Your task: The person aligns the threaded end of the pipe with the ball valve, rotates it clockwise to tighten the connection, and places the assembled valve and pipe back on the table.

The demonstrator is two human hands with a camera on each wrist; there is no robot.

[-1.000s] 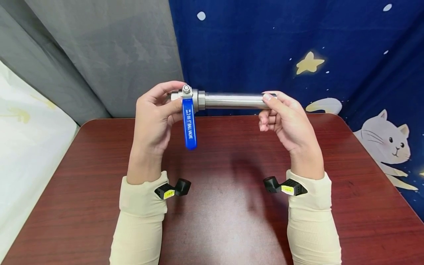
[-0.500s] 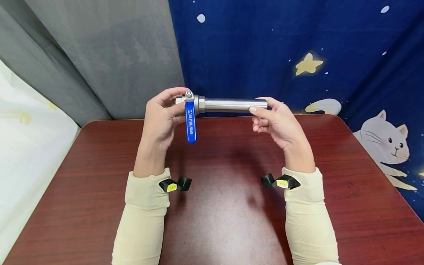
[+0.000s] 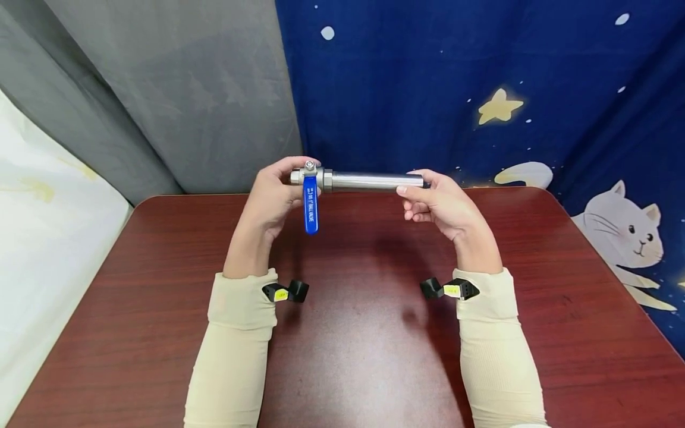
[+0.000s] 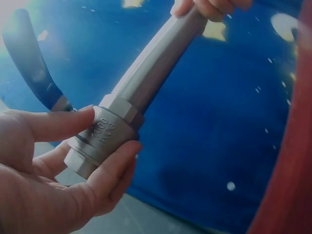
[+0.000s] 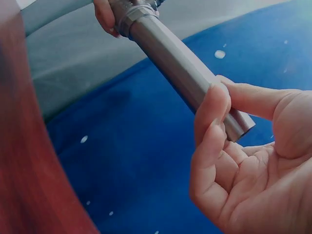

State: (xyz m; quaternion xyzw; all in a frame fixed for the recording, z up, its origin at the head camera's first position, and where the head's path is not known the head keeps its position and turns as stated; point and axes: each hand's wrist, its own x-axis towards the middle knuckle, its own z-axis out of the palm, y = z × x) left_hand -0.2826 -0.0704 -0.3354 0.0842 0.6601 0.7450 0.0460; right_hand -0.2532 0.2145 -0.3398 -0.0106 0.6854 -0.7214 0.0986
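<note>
A steel ball valve with a blue lever handle is joined to a straight steel pipe. My left hand grips the valve body, thumb on one side and fingers on the other, as the left wrist view shows. The lever hangs down toward me, lettered "BALL VALVE". At the pipe's other end, my right hand pinches it between thumb and fingers, and the pipe's end sticks out a little past them in the right wrist view. The whole piece is held level above the table's far edge.
A reddish-brown wooden table lies below both forearms. Behind it hang a grey curtain and a blue curtain printed with stars and a cat. White cloth is at the left. Each cuff carries a small black wrist camera.
Both hands have moved farther off with the valve and pipe, which appear lower and smaller. My right hand has slid inward along the pipe, so its end now shows past the fingers.
</note>
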